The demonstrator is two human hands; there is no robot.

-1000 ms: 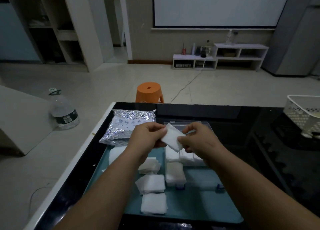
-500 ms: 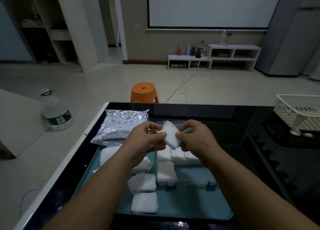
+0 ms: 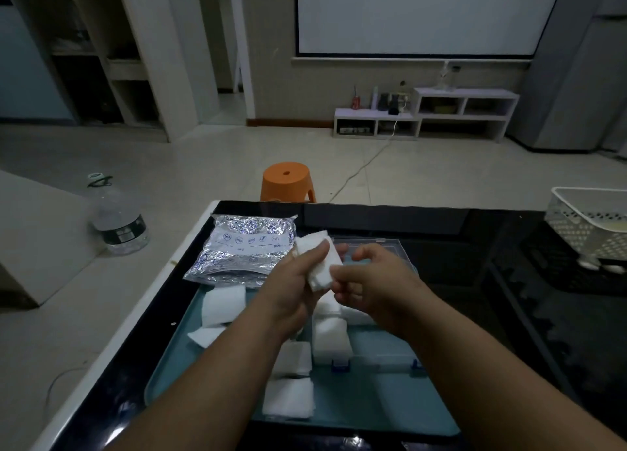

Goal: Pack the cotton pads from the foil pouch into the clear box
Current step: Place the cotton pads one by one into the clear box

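Above the clear box [image 3: 383, 350] on the bench [image 3: 441, 226] we see the left hand [image 3: 295, 281] gripping one cotton pad [image 3: 322, 264], while the right hand [image 3: 376, 281] pinches its near corner. The foil pouch [image 3: 244, 247] lies to the left, behind loose pads [image 3: 288, 399].

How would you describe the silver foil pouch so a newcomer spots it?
Start at the black glass table, then the teal tray on it. The crinkled silver foil pouch lies over the tray's far-left corner, the only shiny printed item among plain white cotton pads.
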